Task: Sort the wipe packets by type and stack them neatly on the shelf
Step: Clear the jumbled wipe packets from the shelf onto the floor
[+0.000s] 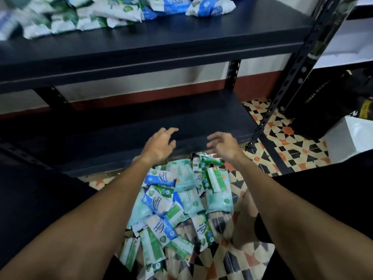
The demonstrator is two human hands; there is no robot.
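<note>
Head view, looking down past both forearms. The left hand (159, 144) and right hand (224, 146) are held side by side, apart from each other, in front of the front edge of the lower shelf (131, 126), toward its right end. The left hand's fingers (171, 130) are spread and loosely bent and hold nothing. The right hand's fingers (214, 137) are likewise loosely spread and empty, though slightly blurred. Whether either hand touches the shelf board cannot be told.

A loose pile of wipe packets (181, 203) lies on the patterned tile floor (292, 142), just before the lower shelf's front edge and between the two forearms. The pile mixes types: a blue-and-white packet (161, 177) near its far left, a green "Pine Antibacterial Wipes" packet (202, 229) nearer the person, and a larger pale teal pack (220, 201) on its right side. The packets overlap at varied angles.

On the upper shelf (161, 43), green-and-white packets (80, 17) lie heaped at the far left, and blue-and-white packets (181, 5) lie along the far edge toward the centre.

A perforated black upright (298, 67) stands at the shelving's right front corner. Beyond it stand a black box (323, 102) and a white box (349, 138).
</note>
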